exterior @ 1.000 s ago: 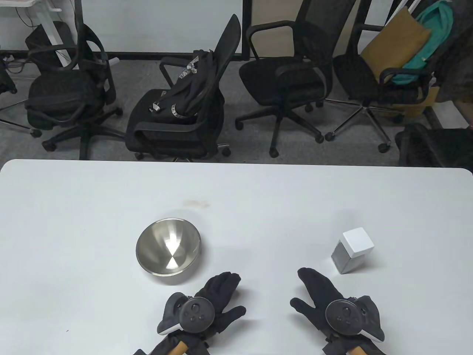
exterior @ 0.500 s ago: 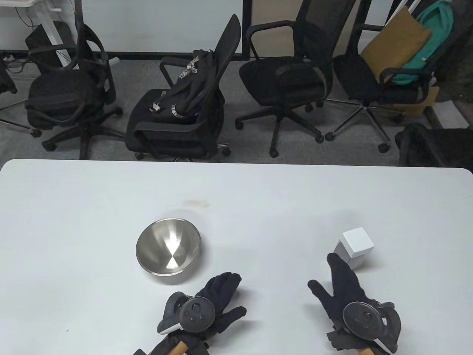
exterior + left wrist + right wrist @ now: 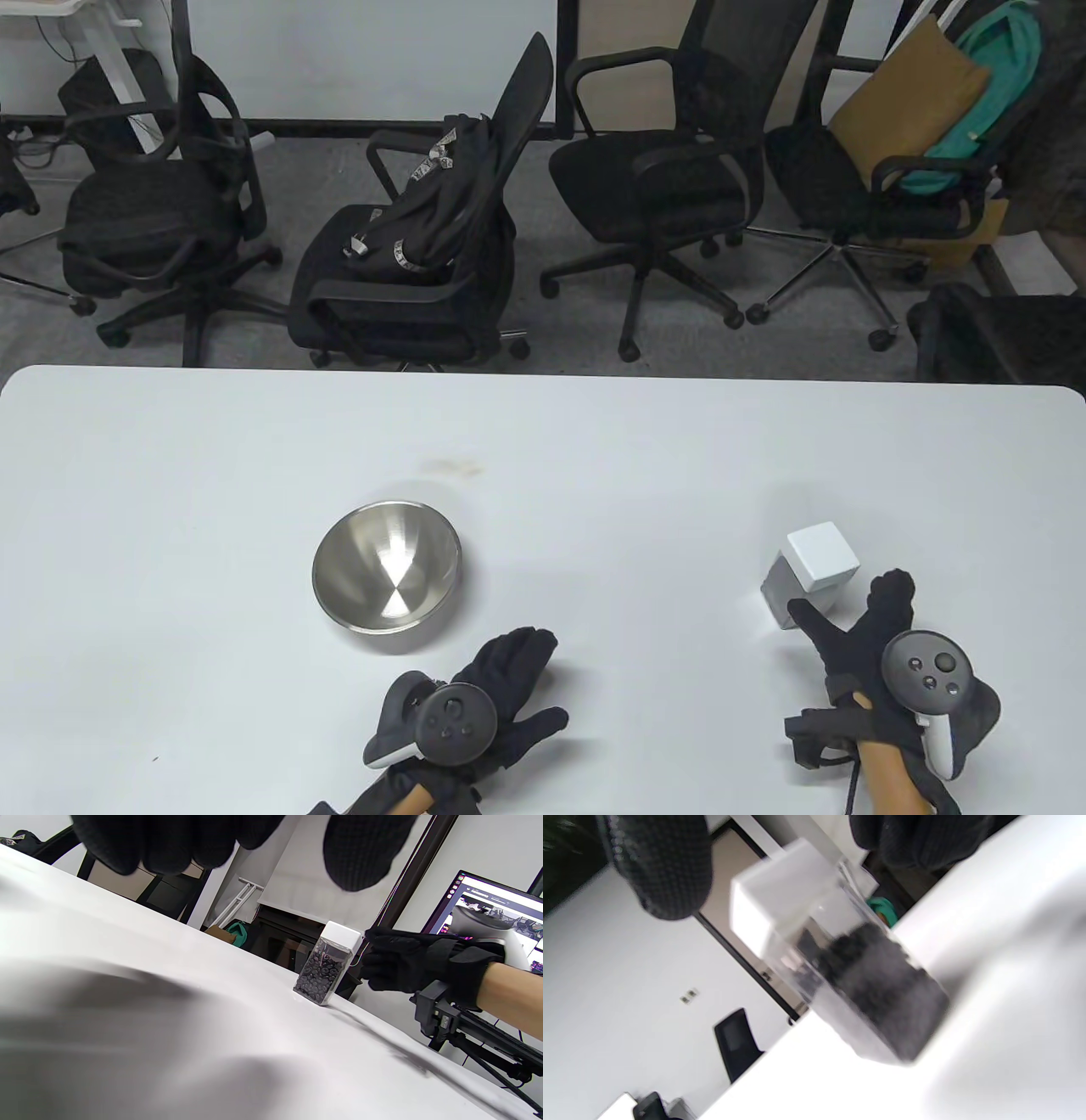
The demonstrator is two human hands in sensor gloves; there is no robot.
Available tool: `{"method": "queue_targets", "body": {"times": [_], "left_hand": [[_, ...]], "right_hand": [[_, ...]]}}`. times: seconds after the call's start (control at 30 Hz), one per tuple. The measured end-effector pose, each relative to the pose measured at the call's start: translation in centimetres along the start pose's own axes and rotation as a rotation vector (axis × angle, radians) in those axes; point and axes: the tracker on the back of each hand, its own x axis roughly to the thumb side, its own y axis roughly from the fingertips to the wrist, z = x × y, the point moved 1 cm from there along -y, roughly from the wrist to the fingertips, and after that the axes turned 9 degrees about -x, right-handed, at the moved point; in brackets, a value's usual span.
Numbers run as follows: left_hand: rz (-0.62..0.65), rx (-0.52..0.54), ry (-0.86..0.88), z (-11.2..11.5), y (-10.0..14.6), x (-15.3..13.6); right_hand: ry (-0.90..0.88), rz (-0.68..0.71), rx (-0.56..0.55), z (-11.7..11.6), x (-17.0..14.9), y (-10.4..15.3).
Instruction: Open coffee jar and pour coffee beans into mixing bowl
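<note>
A clear square coffee jar (image 3: 797,594) with a white lid (image 3: 821,556) stands upright on the right of the table, dark beans inside (image 3: 322,974). My right hand (image 3: 851,618) is at its near side, with the thumb (image 3: 804,613) on the left and the fingers (image 3: 892,592) on the right. In the right wrist view the jar (image 3: 848,980) sits between thumb (image 3: 661,870) and fingers (image 3: 916,836), with small gaps on both sides. The steel mixing bowl (image 3: 386,567) is empty, left of centre. My left hand (image 3: 530,679) lies flat and open near the bowl.
The white table (image 3: 594,441) carries a faint smudge (image 3: 450,465) beyond the bowl. Several black office chairs stand past the far edge, one with a backpack (image 3: 433,204). A monitor (image 3: 496,908) shows behind the right hand in the left wrist view.
My right hand has moved right and forward to the jar, turning so that thumb and fingers straddle it. The left hand, bowl and jar have stayed put.
</note>
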Motion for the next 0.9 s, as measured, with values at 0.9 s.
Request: {"method": "queue_targets", "body": {"times": [0.9], "left_hand": [[0.002, -0.025, 0.012, 0.2, -0.2, -0.3]], "right_hand": [[-0.073, -0.199, 0.112, -5.9, -2.2, -3.5]]}}
